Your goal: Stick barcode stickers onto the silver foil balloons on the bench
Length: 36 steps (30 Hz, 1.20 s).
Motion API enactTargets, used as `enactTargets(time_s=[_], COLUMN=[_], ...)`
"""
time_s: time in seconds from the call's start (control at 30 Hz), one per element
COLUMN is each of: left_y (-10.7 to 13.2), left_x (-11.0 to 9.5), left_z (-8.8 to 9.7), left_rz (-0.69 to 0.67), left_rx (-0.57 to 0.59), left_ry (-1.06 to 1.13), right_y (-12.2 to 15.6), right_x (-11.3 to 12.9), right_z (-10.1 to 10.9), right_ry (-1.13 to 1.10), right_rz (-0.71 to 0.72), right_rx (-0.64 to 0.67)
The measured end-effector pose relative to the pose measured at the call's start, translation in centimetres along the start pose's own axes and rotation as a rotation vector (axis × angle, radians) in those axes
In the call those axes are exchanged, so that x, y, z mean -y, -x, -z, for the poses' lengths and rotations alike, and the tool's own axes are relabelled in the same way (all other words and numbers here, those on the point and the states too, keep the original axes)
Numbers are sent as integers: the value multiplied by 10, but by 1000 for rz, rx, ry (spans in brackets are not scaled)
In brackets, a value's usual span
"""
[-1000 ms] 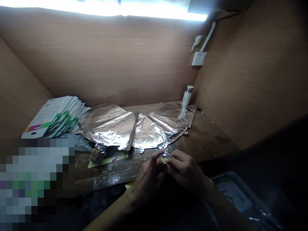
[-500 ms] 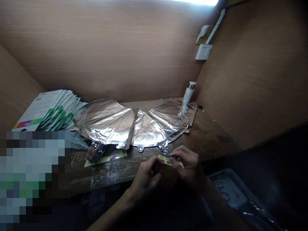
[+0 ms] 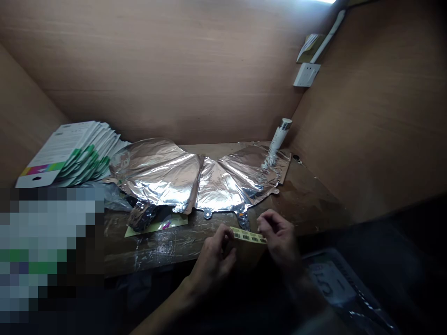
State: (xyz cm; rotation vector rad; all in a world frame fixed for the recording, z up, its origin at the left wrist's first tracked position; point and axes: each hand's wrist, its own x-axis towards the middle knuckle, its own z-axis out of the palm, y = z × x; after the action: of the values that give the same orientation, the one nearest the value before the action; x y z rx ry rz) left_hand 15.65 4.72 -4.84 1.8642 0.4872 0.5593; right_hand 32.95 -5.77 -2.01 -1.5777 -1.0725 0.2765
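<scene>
A pale yellow strip of barcode labels [image 3: 246,235] is stretched out just in front of the table edge. My left hand [image 3: 214,251] pinches its left end between thumb and finger. At the other end, my right hand [image 3: 279,235] has its fingertips pressed together a little above the strip; whether a label is between them is too small to tell. Just beyond both hands lies a shiny foil sheet [image 3: 167,167] with a scalloped edge and small tabs, spread flat across the table.
Printed white cards [image 3: 80,149] lie fanned at the left. A worn white bottle [image 3: 279,137] stands at the back right. A yellow sheet [image 3: 159,226] and crumpled foil [image 3: 141,215] lie at the front left. Below right is a plastic-wrapped package [image 3: 331,279]. Wooden walls [image 3: 195,70] enclose the table.
My right hand has shifted slightly right and its fingertips have lifted off the strip's middle, showing more barcodes. The left hand keeps its pinch. The view has turned slightly.
</scene>
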Motion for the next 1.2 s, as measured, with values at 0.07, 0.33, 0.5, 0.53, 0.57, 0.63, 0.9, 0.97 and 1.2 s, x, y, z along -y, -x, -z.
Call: enactTargets(time_s=[0.07, 0.33, 0.5, 0.53, 0.57, 0.63, 0.9, 0.97, 1.2], left_y=[1, 6, 8, 8, 9, 9, 4, 5, 10], left_x=[1, 5, 5, 4, 4, 1, -6, -3, 8], left_z=[0, -7, -6, -6, -4, -3, -5, -5, -5], left_rz=[7, -32, -16, -9, -6, -17, -106, -90, -68], left_rx=[-36, -79, -85, -90, -93, -83, -52, -63, -50], left_ry=[19, -50, -31, -21, -19, -46, -59, -53, 8], right_y=[3, 11, 7, 6, 4, 3, 19, 19, 1], right_x=[1, 5, 3, 1, -1, -5, -12, -12, -4], right_z=[-2, -24, -19, -17, -15, -12, -26, -24, -10], right_ry=[65, 175, 46, -21, -96, -201, 350, 307, -1], right_rz=[135, 338, 136, 42, -58, -195, 670, 661, 102], right_rx=[-33, 272, 290, 273, 229, 42, -6, 75, 181])
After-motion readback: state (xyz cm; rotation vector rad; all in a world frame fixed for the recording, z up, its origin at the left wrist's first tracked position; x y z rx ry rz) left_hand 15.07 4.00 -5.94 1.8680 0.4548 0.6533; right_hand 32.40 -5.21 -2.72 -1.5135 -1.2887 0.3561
